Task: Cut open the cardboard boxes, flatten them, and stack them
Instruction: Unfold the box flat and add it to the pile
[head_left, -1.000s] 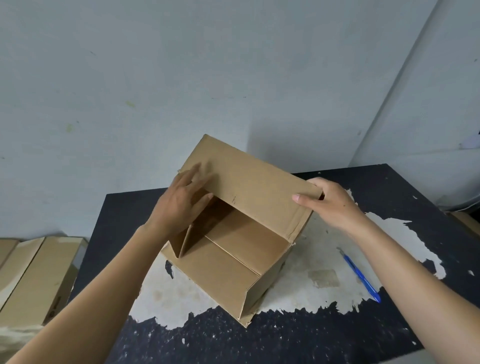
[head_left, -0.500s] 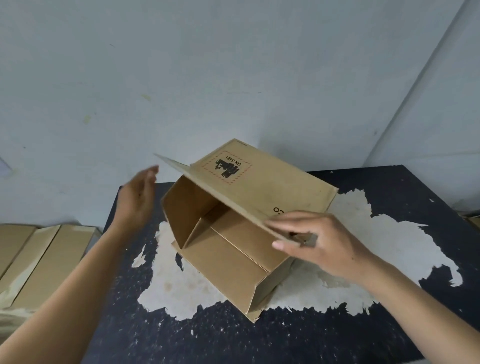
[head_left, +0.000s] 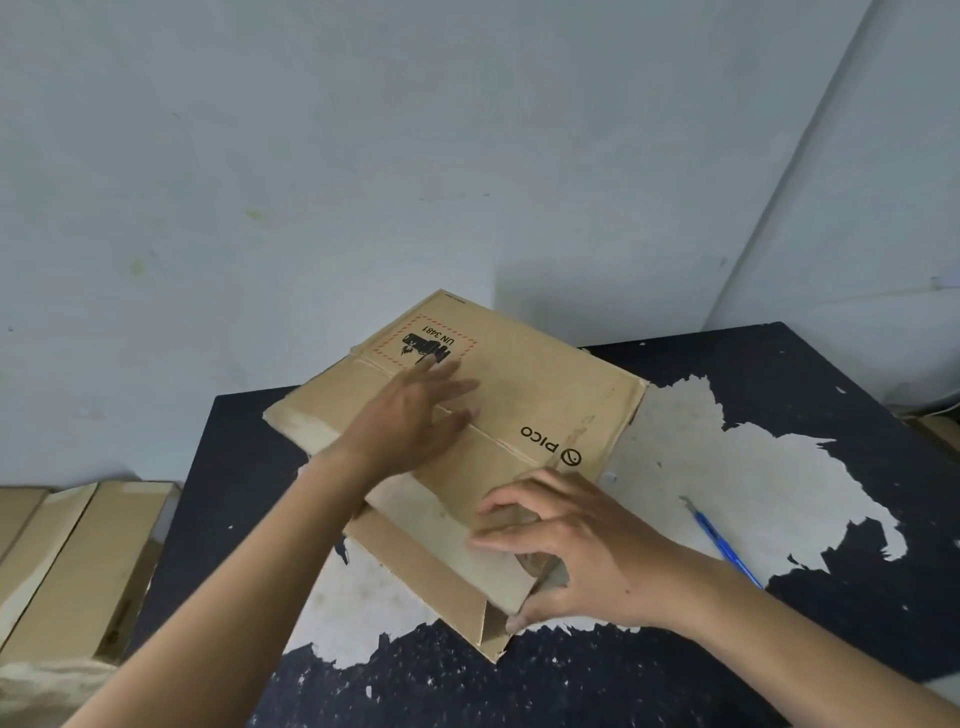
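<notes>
Now the PICO cardboard box (head_left: 545, 405) lies almost flat on the table (head_left: 779, 364), your left hand (head_left: 410, 415) pressing it with straight, spread fingers and your right hand (head_left: 582, 545) pinching its near flap; cutting looks done, final flattening and stacking remain.

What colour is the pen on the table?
The pen is blue; the head view shows it lying beside the box.
</notes>
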